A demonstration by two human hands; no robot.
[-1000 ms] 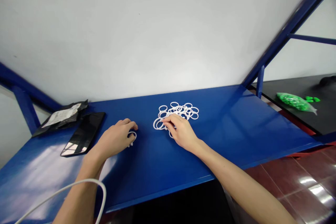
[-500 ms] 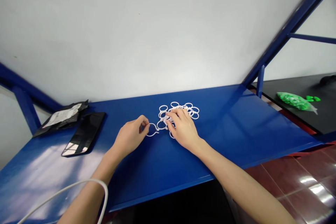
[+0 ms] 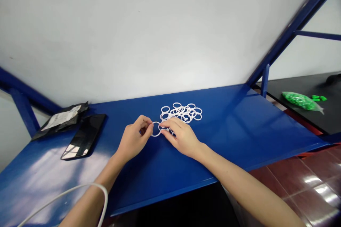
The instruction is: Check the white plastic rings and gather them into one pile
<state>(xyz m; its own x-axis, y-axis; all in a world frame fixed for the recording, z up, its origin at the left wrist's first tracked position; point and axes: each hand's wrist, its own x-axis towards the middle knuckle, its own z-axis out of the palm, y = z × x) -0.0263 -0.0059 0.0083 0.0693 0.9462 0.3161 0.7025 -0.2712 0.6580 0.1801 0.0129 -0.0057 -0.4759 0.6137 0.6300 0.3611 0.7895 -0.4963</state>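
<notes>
A pile of white plastic rings point(image 3: 183, 111) lies on the blue table point(image 3: 239, 127) near the wall. Just in front of the pile, my left hand point(image 3: 133, 138) and my right hand point(image 3: 179, 136) meet on one white ring point(image 3: 156, 129). Left thumb and forefinger pinch its left side. The fingers of my right hand pinch its right side, where it seems linked to other rings hidden under that hand.
A black phone point(image 3: 84, 135) and a black foil bag point(image 3: 62, 118) lie at the table's left. A white cable point(image 3: 80, 191) loops across my left forearm. A green bag of parts point(image 3: 301, 100) sits on a black table at the right, past blue frame struts.
My left hand has carried a white ring from the left over to the pile. My right hand has pulled back from the pile and taken hold of the ring's other side.
</notes>
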